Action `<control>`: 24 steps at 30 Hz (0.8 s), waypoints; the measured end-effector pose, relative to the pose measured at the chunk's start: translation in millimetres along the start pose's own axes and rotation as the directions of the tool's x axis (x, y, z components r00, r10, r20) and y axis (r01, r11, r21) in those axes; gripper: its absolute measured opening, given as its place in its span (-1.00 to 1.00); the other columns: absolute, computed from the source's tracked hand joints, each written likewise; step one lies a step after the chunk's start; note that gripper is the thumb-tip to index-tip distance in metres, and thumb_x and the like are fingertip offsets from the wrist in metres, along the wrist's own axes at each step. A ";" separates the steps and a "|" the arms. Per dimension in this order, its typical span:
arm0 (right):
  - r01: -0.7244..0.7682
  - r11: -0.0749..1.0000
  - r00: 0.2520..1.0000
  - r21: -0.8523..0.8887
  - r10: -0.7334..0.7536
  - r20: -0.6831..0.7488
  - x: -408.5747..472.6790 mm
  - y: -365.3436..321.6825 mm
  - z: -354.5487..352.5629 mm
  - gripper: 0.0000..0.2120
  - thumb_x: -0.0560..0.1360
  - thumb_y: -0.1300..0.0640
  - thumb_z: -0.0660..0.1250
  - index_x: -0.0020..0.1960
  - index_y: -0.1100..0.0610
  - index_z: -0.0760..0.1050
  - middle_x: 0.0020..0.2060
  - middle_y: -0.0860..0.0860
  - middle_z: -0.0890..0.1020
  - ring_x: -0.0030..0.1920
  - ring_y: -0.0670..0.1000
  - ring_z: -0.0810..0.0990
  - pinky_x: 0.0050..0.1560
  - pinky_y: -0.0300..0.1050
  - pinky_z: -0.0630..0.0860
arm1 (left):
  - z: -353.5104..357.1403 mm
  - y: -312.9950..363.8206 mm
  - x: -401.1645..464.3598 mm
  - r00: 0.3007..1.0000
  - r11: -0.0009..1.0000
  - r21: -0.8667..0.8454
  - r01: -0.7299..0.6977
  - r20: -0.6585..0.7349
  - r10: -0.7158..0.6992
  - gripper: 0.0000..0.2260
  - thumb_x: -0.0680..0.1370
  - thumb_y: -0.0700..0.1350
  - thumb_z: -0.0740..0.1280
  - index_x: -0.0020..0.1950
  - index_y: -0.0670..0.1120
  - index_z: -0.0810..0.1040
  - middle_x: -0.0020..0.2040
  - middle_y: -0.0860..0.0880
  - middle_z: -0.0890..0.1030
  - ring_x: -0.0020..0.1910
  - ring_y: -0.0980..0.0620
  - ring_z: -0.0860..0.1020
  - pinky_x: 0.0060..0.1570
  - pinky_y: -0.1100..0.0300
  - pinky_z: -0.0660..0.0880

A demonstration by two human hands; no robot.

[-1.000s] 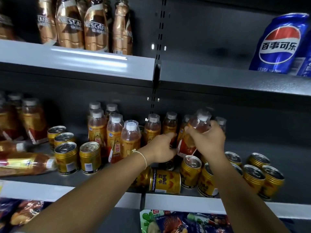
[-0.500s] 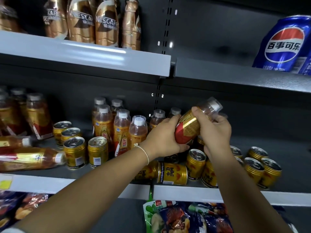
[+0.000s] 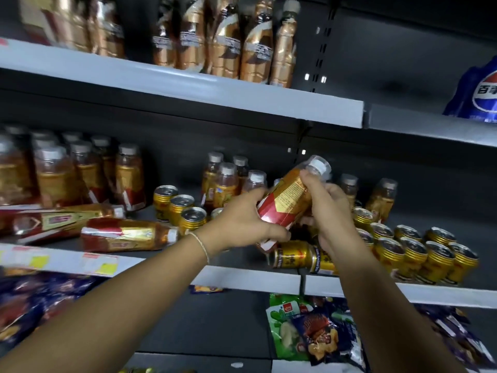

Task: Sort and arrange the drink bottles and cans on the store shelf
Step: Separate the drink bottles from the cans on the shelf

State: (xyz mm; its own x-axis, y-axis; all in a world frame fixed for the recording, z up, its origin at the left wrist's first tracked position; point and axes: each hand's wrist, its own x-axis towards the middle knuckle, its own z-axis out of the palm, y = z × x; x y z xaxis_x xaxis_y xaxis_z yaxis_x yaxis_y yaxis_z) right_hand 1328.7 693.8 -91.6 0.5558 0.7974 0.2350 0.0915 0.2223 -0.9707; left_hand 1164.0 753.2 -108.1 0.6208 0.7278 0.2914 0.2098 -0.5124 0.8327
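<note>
I hold a small drink bottle (image 3: 289, 200) with a red and gold label and a white cap, tilted with its cap up to the right, above the middle shelf (image 3: 250, 275). My left hand (image 3: 242, 224) grips its lower end. My right hand (image 3: 322, 208) grips its upper part near the neck. Behind them stand several like bottles (image 3: 228, 181) and gold cans (image 3: 174, 208). One gold can (image 3: 293, 254) lies on its side under my hands. More gold cans (image 3: 419, 254) stand at the right.
Two larger bottles (image 3: 126, 235) lie on their sides at the shelf's left, with upright ones (image 3: 56, 173) behind. Coffee bottles (image 3: 226, 39) fill the top shelf, and a blue Pepsi can (image 3: 478, 95) stands at its right. Snack bags (image 3: 314, 329) lie on the lower shelf.
Both hands lifted the bottle out of the row and tipped it slantwise. My view has swung left, showing more of the left shelf.
</note>
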 end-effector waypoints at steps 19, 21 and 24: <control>-0.062 0.996 0.906 -0.068 0.085 0.414 -88.1 11.3 243.9 -0.44 0.32 -0.36 0.43 0.10 0.03 0.57 -0.12 -0.02 0.75 -0.12 0.03 0.74 -0.21 -0.02 0.62 | -205.3 -76.9 -163.1 0.961 0.955 -0.172 0.240 -0.099 -0.260 -0.51 0.25 -0.06 0.62 0.13 -0.03 0.56 -0.02 -0.05 0.69 -0.05 -0.04 0.66 -0.06 0.08 0.59; -0.071 0.996 0.892 -0.062 0.091 0.443 -86.0 12.4 263.3 -0.53 0.38 -0.29 0.45 0.08 0.04 0.59 -0.12 -0.01 0.75 -0.09 0.04 0.74 -0.12 0.03 0.64 | -219.0 -85.0 -170.2 0.953 0.952 -0.172 0.255 -0.125 -0.278 -0.50 0.27 -0.07 0.63 0.16 -0.02 0.55 -0.03 -0.02 0.69 -0.09 0.00 0.67 -0.15 0.15 0.59; -0.077 0.996 0.867 -0.038 0.086 0.492 -81.3 13.2 293.4 -0.58 0.40 -0.22 0.48 0.08 0.05 0.61 -0.10 -0.03 0.75 -0.09 0.00 0.74 -0.11 0.00 0.63 | -239.0 -94.8 -178.2 0.943 0.951 -0.160 0.265 -0.164 -0.290 -0.52 0.30 -0.08 0.61 0.16 0.00 0.54 -0.13 0.06 0.67 -0.24 0.13 0.63 -0.32 0.28 0.51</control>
State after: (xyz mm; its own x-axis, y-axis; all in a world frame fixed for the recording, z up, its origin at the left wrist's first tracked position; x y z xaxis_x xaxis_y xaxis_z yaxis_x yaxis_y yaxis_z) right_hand 1042.3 796.5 -108.6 0.0835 0.9859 0.1448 0.0795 0.1383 -0.9872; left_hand 852.9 781.0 -126.4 0.4003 0.9097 0.1107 0.2428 -0.2217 0.9444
